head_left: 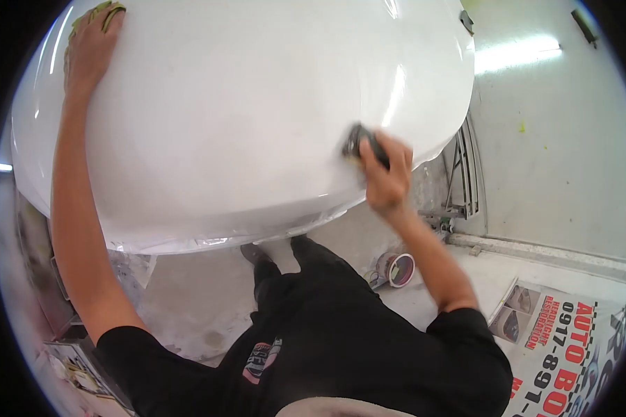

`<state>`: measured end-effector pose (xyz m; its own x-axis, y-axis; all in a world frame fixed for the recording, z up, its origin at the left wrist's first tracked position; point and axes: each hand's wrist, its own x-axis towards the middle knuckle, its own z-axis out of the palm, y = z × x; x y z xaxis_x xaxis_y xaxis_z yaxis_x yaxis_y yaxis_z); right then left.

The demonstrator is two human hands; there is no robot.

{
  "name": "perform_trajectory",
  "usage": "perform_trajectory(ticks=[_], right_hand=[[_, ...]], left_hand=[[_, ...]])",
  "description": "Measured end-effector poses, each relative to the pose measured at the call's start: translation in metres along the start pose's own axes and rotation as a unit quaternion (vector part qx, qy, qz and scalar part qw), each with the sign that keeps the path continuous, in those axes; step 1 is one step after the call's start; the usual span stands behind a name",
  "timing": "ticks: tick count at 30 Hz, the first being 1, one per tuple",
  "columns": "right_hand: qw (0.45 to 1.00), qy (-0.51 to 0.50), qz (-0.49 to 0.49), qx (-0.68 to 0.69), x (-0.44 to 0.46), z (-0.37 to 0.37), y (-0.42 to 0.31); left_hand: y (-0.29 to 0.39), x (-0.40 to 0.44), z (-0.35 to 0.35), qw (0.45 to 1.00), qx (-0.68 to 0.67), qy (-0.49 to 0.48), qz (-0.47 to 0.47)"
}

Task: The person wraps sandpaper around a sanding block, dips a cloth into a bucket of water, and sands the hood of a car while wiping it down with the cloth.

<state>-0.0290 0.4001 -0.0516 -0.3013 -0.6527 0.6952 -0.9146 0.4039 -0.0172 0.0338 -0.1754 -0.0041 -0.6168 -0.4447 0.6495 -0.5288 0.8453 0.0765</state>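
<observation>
Two bare hands work on a large, glossy white, curved panel (243,104) that looks like a car's hood and fills the upper left and middle of the view. At the far left, the person's left hand (92,52) lies at the panel's upper left, arm stretched long, with a yellow-green cloth (111,15) at its fingers — whether they pinch the cloth or only press on it, I cannot tell. Crinkled clear plastic film (212,242) runs along the panel's lower edge. Below, the person wears a black short-sleeved shirt (368,333) with a small pink-and-white print, and dark trousers. Right of the middle, a dark, blurred hand-sized block (358,141) sits against the panel near its lower right edge; the right hand (391,172) is wrapped around it, thumb on the near side. Below that hand, a round white tub (401,270) stands on the pale floor. Farther right come a grey metal frame (469,167), a pale wall (549,167) with a bright streak of light and, at lower right, a white printed banner (546,333) — red and black letters, including "HEADLIGHT RESTORATION".
</observation>
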Motion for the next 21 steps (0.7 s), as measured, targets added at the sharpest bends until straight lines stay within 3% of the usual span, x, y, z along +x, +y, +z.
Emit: perform_trajectory(ticks=[2,7,11,13,16,19,21], right_hand=[[0.999,-0.005,-0.04,-0.007,0.067,0.023,0.048],[0.999,0.009,0.029,0.019,0.129,0.049,0.077],[0.998,0.006,0.047,-0.038,0.012,-0.005,0.003],[0.999,-0.007,0.044,-0.003,-0.028,-0.02,0.0],[0.998,0.007,-0.023,-0.05,0.047,0.014,0.094],[0.998,-0.035,0.047,-0.035,0.164,0.064,0.166],[0.996,-0.022,0.083,-0.034,0.191,0.076,0.174]], left_hand=[[-0.011,0.007,0.014,1.0,0.005,0.013,0.018],[-0.022,0.003,0.012,0.999,0.001,0.0,0.038],[0.0,-0.004,-0.008,1.0,0.001,-0.013,0.021],[0.018,-0.014,-0.023,1.0,0.001,-0.018,-0.02],[0.032,-0.021,-0.032,0.998,-0.007,-0.035,-0.051],[0.031,-0.02,-0.029,0.998,-0.007,-0.026,-0.058],[0.031,-0.019,-0.034,0.998,-0.011,-0.026,-0.06]])
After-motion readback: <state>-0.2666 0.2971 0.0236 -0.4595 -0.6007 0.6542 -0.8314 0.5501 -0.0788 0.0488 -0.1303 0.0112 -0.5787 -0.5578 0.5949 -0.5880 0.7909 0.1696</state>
